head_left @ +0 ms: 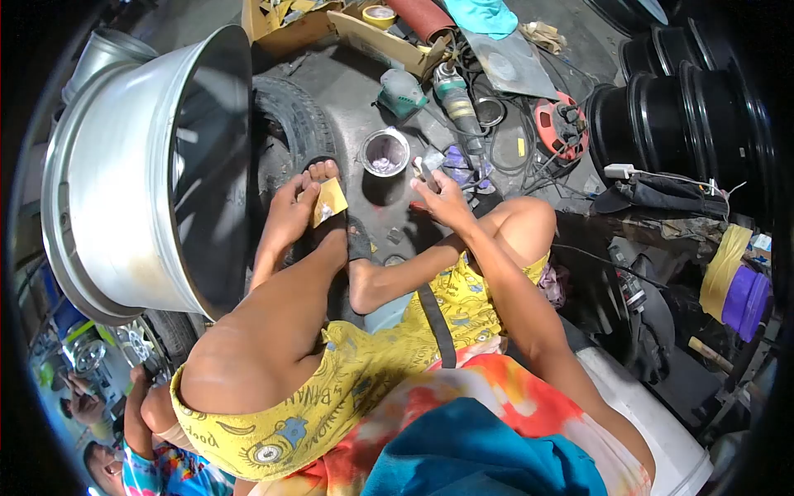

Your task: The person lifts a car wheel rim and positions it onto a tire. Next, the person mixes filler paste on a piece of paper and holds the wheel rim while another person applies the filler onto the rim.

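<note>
At far left: silver wheel rim (124, 182), a co-worker (157, 438) below it (colourful shirt, partly cut off).
Beside the rim: black tyre (310, 116) on the floor.
Left hand (289, 213): pinching a yellow square (329, 202), smeared whitish near its lower edge, above the foot.
Open can (385, 155): on the floor between the hands, whitish residue inside; green-topped sander (401, 93) just beyond.
Right hand (445, 201): closed around a narrow flat tool (428, 177) (its exact kind I cannot tell), near an angle grinder (456, 101).
Farther right: red cable reel (556, 128), then black wheel rims (678, 124).
</note>
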`<control>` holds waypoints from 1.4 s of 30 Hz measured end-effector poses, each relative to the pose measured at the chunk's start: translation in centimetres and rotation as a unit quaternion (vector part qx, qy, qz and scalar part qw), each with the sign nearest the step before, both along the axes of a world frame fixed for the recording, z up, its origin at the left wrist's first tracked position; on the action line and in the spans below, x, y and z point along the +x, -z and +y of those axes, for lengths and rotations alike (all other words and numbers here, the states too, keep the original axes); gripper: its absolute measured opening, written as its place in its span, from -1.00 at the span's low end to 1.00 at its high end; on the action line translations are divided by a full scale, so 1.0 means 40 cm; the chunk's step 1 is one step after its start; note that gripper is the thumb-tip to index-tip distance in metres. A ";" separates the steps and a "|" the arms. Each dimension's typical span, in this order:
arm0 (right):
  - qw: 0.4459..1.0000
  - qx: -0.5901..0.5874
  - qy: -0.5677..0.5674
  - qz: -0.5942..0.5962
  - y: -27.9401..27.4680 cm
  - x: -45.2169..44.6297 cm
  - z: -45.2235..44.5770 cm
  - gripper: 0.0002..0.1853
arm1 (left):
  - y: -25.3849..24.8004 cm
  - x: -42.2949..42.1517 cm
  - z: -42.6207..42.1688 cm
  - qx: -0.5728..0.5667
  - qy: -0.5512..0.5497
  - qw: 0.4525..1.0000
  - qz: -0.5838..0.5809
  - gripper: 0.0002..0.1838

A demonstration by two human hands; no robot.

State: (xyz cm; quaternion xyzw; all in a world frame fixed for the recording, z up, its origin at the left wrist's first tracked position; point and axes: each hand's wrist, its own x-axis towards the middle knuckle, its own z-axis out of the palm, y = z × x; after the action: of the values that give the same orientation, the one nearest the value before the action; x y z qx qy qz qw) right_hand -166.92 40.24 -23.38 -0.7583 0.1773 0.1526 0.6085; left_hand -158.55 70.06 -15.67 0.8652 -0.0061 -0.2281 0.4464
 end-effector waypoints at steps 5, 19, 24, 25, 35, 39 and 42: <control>0.978 0.199 0.054 -0.002 -0.014 0.014 -0.052 -0.59 | -0.040 0.000 -0.024 -0.087 -0.046 0.992 0.079 -0.71; 0.979 0.095 0.061 -0.168 -0.363 0.014 0.049 -0.76 | -0.199 0.082 -0.113 -0.263 -0.056 0.963 0.011 -0.73; 0.953 -0.045 -0.007 -0.299 -0.402 0.015 0.072 -0.78 | -0.217 0.054 -0.121 -0.269 -0.073 0.960 0.008 -0.73; 0.953 -0.046 -0.008 -0.299 -0.403 0.016 0.078 -0.78 | -0.216 0.052 -0.122 -0.265 -0.075 0.961 0.007 -0.74; 0.915 -0.153 -0.082 -0.364 -0.431 0.013 0.126 -0.77 | -0.202 0.042 -0.121 -0.251 -0.075 0.963 -0.067 -0.78; 0.928 -0.157 -0.051 -0.334 -0.441 0.015 0.111 -0.77 | -0.210 0.034 -0.126 -0.244 -0.070 0.965 -0.064 -0.83; 0.929 -0.135 -0.081 -0.334 -0.444 0.021 0.131 -0.78 | -0.208 0.038 -0.123 -0.231 -0.061 0.968 -0.076 -0.82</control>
State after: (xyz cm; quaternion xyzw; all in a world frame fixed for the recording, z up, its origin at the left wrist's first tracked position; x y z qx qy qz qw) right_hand -166.10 45.49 -5.63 -0.8522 -0.0793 -0.0858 0.5101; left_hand -157.02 65.13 -7.37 0.7523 -0.0396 -0.1263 0.6453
